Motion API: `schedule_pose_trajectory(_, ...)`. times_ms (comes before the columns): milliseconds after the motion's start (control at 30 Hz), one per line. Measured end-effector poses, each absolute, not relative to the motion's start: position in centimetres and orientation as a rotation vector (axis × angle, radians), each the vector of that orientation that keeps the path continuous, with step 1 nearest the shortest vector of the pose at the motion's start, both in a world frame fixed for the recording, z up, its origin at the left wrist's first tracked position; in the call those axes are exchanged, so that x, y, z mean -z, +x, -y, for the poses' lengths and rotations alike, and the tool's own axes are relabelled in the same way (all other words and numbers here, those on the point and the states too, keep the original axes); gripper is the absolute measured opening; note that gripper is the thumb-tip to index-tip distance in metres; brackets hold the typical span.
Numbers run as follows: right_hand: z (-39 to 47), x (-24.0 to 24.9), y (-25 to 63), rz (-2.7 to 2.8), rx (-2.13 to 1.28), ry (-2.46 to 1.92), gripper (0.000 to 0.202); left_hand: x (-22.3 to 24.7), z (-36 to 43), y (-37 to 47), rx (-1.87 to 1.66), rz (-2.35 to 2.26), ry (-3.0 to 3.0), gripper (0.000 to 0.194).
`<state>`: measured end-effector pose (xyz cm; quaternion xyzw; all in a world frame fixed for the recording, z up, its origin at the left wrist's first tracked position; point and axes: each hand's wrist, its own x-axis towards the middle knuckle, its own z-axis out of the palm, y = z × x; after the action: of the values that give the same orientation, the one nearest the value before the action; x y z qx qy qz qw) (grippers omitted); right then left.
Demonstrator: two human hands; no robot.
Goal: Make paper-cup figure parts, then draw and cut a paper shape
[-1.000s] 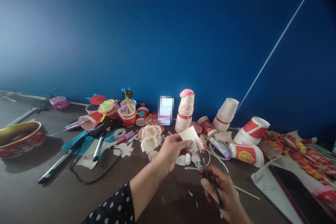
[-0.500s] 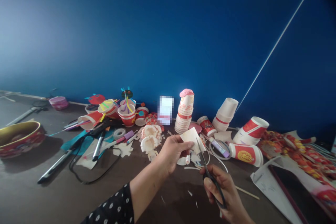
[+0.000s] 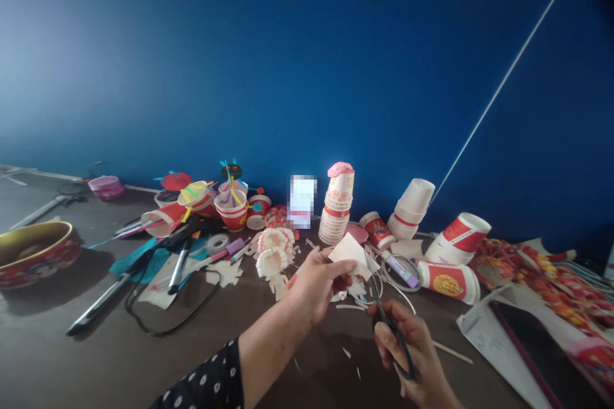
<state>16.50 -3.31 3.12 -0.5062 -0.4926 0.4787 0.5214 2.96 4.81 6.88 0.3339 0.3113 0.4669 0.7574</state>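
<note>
Between thumb and fingers, my left hand [image 3: 322, 284] pinches a small piece of white paper [image 3: 348, 252], held above the table. My right hand [image 3: 407, 348] is closed round the black handles of a pair of scissors [image 3: 394, 339]. Their blades point up and away, close to the paper's lower right edge; whether they touch it I cannot tell. Behind the paper rises a tall stack of paper cups [image 3: 337, 204] with a pink lump on top. A glue stick [image 3: 401, 270] lies to the right of the paper, beside a coiled white cable.
Cut paper cups [image 3: 275, 252] and scraps lie left of my hands. Decorated cups [image 3: 232, 209], a black-and-silver tool [image 3: 103, 301] and a round tin [image 3: 38, 255] are further left. On the right are a tipped red cup [image 3: 448, 282] and a dark phone [image 3: 542, 348]. A blue partition [image 3: 278, 64] stands behind.
The paper has turned slightly in my left hand. The scissor blades have moved from across the paper's right part down to its lower right edge.
</note>
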Motion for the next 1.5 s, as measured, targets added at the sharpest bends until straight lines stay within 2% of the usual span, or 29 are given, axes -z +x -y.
schedule_pose_trajectory(333, 3.5, -3.1, 16.6, 1.176, -1.095, -1.212, 0.039, -7.2, -3.9, 3.4, -0.993, -0.672, 0.605, 0.015)
schedule_pose_trajectory(900, 3.5, -3.5, 16.3, 1.192, -1.031, -1.22, 0.033, -7.2, -3.4, 3.6, -0.974, -0.666, 0.56, 0.015)
schedule_pose_trajectory(1500, 3.1, -2.5, 17.2, 1.198, -1.194, -1.067, 0.036, -7.4, -4.0, 3.2, -1.056, -0.754, 0.78, 0.015)
